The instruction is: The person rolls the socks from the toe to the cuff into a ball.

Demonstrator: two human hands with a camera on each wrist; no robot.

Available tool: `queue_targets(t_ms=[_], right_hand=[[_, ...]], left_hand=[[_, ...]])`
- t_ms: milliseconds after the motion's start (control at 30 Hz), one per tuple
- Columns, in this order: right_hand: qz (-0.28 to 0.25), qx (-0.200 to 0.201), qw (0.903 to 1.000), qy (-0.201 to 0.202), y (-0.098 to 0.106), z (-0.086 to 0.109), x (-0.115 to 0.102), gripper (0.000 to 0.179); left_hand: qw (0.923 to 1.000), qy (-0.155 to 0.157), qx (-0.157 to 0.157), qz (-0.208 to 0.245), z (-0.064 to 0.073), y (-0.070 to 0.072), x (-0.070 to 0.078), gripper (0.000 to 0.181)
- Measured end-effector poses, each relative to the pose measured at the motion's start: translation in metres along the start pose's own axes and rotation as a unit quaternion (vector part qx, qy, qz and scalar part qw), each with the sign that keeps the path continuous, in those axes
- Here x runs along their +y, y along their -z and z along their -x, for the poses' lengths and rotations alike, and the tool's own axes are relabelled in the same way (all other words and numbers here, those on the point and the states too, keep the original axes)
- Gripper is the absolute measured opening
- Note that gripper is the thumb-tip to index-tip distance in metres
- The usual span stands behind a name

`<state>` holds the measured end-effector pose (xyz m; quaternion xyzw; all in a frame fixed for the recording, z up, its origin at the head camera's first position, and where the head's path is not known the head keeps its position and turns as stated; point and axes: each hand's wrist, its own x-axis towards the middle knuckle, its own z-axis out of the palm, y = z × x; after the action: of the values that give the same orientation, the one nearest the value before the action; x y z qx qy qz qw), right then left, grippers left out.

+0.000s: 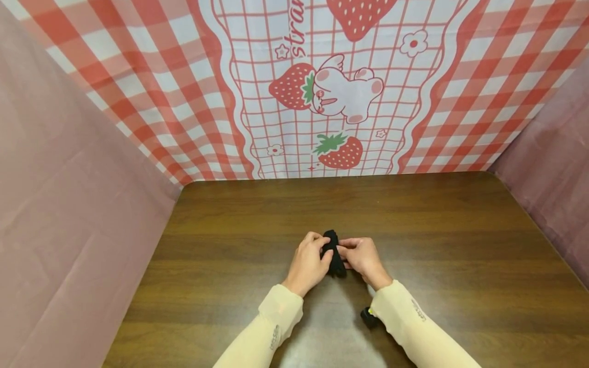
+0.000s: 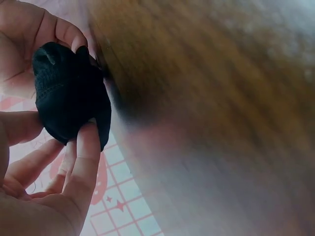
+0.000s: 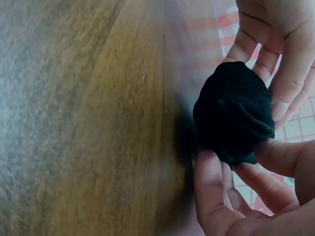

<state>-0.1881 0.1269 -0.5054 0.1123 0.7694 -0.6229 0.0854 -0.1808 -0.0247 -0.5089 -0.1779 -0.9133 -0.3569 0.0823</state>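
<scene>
A black knit bundle that looks like a folded sock [image 1: 333, 255] is held between both hands over the middle of the table. My left hand [image 1: 309, 261] grips it from the left, with the thumb on the near side and bent fingers on the far side. From the right, my right hand [image 1: 365, 259] pinches its edge between thumb and fingers. In the left wrist view the sock [image 2: 71, 96] appears rounded and thick, with a seam or fold across it. A folded flap crosses the sock [image 3: 234, 110] in the right wrist view. Its underside is hidden.
The brown wooden table [image 1: 230, 214] spreads around the hands. A red checked cloth with strawberries [image 1: 184, 92] hangs at its back edge, and pink cloths [image 1: 69, 204] hang at both sides. By the right cuff is a small black object [image 1: 369, 318].
</scene>
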Motion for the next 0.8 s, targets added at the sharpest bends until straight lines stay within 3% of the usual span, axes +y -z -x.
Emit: queue_targets(t_ms=[367,567,800], right_hand=[[0.115,0.033,0.9927,0.014,-0.0007,-0.0004,-0.0057,0.021],[0.121,0.036,0.992,0.007,0.001,-0.0018,-0.0075,0.019],[0.108,0.017,0.994,0.0,0.0058,0.0003,-0.0046,0.021]], left_hand=[[0.9988,0.026,-0.032,-0.024,-0.0043,0.0031,0.0041,0.031],[0.9975,0.036,-0.046,-0.039,-0.0089,0.0038,0.0074,0.031],[0.9976,0.031,-0.062,-0.006,-0.007,0.0056,0.0077,0.032]])
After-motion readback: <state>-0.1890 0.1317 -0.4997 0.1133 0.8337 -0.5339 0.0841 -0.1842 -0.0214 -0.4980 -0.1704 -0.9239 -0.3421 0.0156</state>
